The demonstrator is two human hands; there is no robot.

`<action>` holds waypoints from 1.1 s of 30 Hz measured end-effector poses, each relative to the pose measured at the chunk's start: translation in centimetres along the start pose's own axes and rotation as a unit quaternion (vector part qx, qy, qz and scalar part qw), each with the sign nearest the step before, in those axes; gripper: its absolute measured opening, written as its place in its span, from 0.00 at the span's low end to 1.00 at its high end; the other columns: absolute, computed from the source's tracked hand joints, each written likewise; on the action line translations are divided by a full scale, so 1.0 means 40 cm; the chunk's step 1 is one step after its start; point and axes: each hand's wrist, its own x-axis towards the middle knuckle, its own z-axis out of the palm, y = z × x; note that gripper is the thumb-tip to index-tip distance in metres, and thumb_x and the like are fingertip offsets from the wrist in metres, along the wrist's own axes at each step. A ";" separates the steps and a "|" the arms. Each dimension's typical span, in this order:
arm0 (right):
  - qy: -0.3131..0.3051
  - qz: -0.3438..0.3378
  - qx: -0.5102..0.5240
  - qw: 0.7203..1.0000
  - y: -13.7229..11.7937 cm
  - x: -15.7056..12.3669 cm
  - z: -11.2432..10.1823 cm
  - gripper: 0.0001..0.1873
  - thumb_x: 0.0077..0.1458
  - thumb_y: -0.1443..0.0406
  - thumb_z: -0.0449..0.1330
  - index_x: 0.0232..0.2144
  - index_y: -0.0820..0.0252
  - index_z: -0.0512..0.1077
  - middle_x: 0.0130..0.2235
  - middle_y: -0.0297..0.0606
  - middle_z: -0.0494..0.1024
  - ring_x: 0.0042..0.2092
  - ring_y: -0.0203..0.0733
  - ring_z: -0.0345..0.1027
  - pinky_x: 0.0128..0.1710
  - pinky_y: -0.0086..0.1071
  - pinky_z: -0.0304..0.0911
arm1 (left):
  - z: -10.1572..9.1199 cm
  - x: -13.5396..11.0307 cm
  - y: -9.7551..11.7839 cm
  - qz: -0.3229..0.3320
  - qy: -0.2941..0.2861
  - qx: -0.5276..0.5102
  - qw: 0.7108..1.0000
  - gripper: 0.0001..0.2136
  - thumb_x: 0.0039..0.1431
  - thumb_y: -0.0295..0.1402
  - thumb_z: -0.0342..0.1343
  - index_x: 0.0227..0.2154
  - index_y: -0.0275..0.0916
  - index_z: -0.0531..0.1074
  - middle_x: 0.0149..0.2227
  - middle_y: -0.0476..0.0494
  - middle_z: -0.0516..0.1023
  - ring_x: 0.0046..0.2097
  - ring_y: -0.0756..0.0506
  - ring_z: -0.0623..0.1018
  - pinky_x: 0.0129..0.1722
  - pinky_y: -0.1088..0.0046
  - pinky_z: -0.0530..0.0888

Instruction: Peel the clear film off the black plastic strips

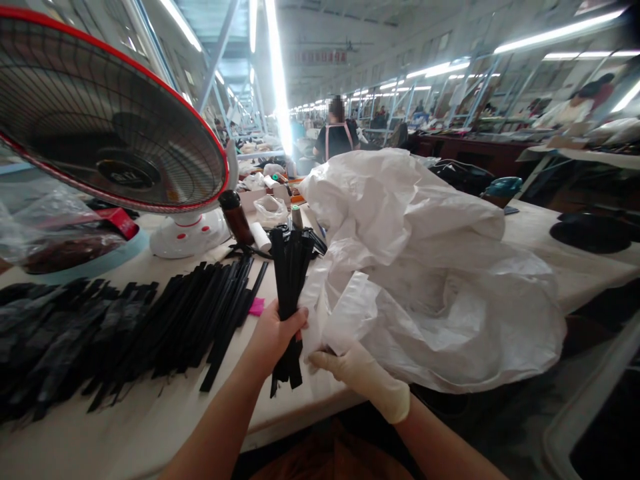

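Observation:
My bare left hand (274, 337) is wrapped around a bundle of black strips (290, 280), held upright above the table's front edge. Just to its right, my gloved right hand (357, 373) has its fingers curled at the mouth of a large white woven sack (425, 267). What the glove grips is partly hidden by the sack's edge. Many more black strips (190, 323) lie fanned out on the white table (140, 427) to the left of my left hand. A small pink scrap (257, 307) lies beside them.
A red-rimmed desk fan (107, 120) stands at the back left next to a clear plastic bag (50, 230). A dark bottle (236, 217) and small items sit behind the strips. A person (336, 133) in a dark top stands far down the aisle.

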 end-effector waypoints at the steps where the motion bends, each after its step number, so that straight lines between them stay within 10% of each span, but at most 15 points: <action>1: -0.015 0.023 -0.009 1.000 0.003 0.001 0.003 0.04 0.44 0.62 0.63 0.26 0.56 0.75 0.22 0.29 0.71 0.23 0.33 0.57 0.22 0.28 0.52 | -0.004 0.004 -0.001 0.004 0.004 -0.004 1.000 0.11 0.46 0.38 0.59 0.23 0.37 0.66 0.16 0.55 0.67 0.19 0.53 0.66 0.19 0.79 0.63; 5: -0.034 0.071 -0.012 0.997 0.006 0.010 -0.022 0.05 0.44 0.63 0.64 0.26 0.58 0.73 0.20 0.26 0.67 0.19 0.29 0.51 0.19 0.26 0.46 | -0.028 0.000 -0.018 -0.031 -0.008 -0.010 0.999 0.13 0.50 0.42 0.57 0.32 0.38 0.66 0.16 0.57 0.67 0.17 0.54 0.64 0.15 0.81 0.60; 11: 0.101 -0.022 0.143 0.984 -0.017 0.047 -0.083 0.17 0.49 0.51 0.61 0.25 0.58 0.70 0.19 0.28 0.65 0.20 0.30 0.51 0.18 0.25 0.47 | -0.050 -0.041 -0.063 -0.097 -0.003 -0.025 0.995 0.15 0.49 0.45 0.57 0.30 0.37 0.66 0.16 0.53 0.71 0.18 0.53 0.67 0.17 0.80 0.62; 17: 0.058 -0.027 0.201 0.978 -0.054 0.050 -0.094 0.16 0.45 0.58 0.66 0.38 0.57 0.74 0.33 0.34 0.74 0.29 0.33 0.63 0.26 0.26 0.58 | -0.080 -0.087 -0.072 -0.136 0.014 -0.043 0.990 0.17 0.43 0.45 0.62 0.28 0.37 0.66 0.15 0.54 0.70 0.18 0.53 0.66 0.18 0.79 0.61; 24: 0.147 -0.051 0.246 0.957 -0.042 0.086 -0.092 0.13 0.43 0.57 0.68 0.27 0.58 0.72 0.25 0.29 0.68 0.25 0.32 0.57 0.25 0.27 0.55 | -0.108 -0.148 -0.083 -0.171 -0.044 -0.040 0.983 0.19 0.41 0.45 0.63 0.32 0.37 0.69 0.14 0.56 0.68 0.16 0.53 0.64 0.16 0.79 0.57; 33: 0.144 -0.073 0.114 0.980 -0.062 0.065 -0.097 0.11 0.48 0.57 0.64 0.31 0.59 0.74 0.26 0.30 0.68 0.24 0.31 0.54 0.24 0.27 0.51 | -0.101 -0.130 -0.075 -0.151 -0.049 -0.005 0.987 0.15 0.42 0.43 0.60 0.30 0.37 0.69 0.16 0.56 0.66 0.17 0.53 0.64 0.18 0.78 0.56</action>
